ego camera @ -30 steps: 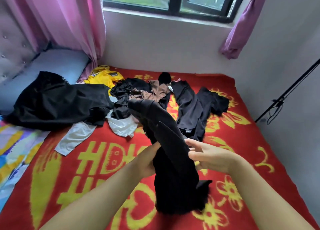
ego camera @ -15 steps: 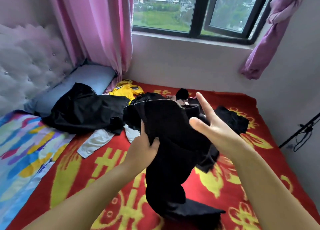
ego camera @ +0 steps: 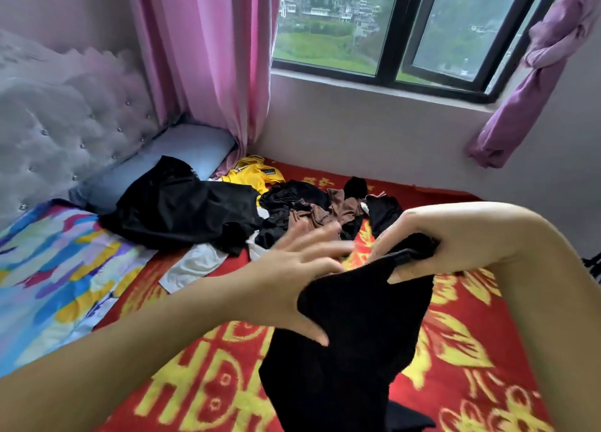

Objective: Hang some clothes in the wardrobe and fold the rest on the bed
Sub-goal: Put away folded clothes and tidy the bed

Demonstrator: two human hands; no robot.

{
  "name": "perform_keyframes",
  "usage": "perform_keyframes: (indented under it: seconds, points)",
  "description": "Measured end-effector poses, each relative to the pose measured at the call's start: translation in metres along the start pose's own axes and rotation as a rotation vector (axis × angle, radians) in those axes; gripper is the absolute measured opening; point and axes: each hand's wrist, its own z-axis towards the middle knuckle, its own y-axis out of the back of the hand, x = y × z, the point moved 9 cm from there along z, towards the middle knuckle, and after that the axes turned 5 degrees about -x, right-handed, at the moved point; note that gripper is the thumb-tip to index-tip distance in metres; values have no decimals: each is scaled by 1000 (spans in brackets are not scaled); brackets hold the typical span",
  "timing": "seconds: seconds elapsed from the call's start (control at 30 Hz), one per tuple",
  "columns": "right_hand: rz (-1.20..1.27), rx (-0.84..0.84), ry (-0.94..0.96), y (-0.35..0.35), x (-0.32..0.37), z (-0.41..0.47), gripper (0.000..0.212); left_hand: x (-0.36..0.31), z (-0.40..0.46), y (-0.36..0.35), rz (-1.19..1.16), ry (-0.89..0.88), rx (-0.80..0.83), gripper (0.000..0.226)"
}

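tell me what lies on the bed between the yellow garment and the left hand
In the head view, a heap of clothes: a crumpled black garment and a brown one lie between the yellow garment and the left hand.

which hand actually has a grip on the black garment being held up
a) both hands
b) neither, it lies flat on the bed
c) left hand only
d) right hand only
d: the right hand has its fingers curled round the top edge of the black garment, while the left hand is spread open with straight fingers against the cloth.
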Motion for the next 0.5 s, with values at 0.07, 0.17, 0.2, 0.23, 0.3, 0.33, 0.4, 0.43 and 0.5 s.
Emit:
perform_keyframes:
  seconds: [0.07,0.17,0.2,0.23,0.3,0.33,0.4,0.43,0.5]
  points:
    - [24,38,30,6,12,11,26,12,-14,-42,-275,135,314,48]
    - [96,33,-91,17,-20,32,17,64,-81,-85,-438,518,622,25]
    - [80,22,-178,18,-45,41,14,84,-111,-93,-421,624,674,14]
    - [29,22,-278,16,-72,53,13,104,-143,-98,-408,718,693,13]
    - [-140,0,-444,10,-116,80,9,146,-195,-86,-384,911,596,33]
    - [-223,-52,-483,9,-129,98,10,170,-212,-64,-312,1004,483,37]
    - [-303,-342,-476,26,-134,132,21,212,-220,16,-86,1115,104,43]
    - [-290,-553,-428,42,-123,147,30,224,-221,72,27,1154,-133,46]
    - [-236,-936,-233,74,-80,166,45,217,-218,185,186,1197,-612,44]
